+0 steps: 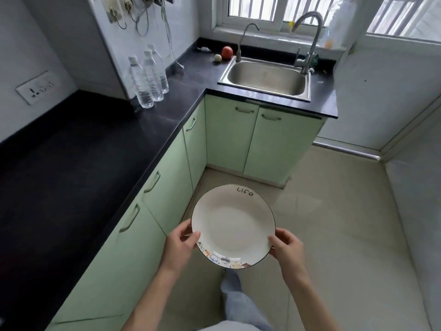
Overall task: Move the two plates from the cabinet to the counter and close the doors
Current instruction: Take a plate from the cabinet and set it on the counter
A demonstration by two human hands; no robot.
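Counting plates: one white plate (232,225) is seen, held level above the floor (334,223), just beside the green cabinet fronts and not yet on the table (71,163).
Left hand: the left hand (177,247) is closed on the plate's left rim, thumb laid on top and fingers curled underneath.
Right hand: the right hand (287,247) is closed on the plate's right rim in the same manner.
Plate contents: nothing is carried in the plate.
Writing: the word "Life" is printed in black near the plate's far rim; a row of small coloured cartoon figures is printed along the near rim, and a thin dark line is drawn round the edge.
Bottles: three clear water bottles (150,80) with white caps are stood close together on the table, by the wall corner.
Sink: one steel sink (266,77) is set into the table under the window; nothing is seen lying in it.
Taps: two curved taps (307,39) are mounted at the sink's back edge.
Fruit: one red fruit (226,52) and one smaller pale round one (217,58) are placed left of the sink.
Cabinet doors: five green cabinet doors (229,137) with handles are counted below the table, all shut.
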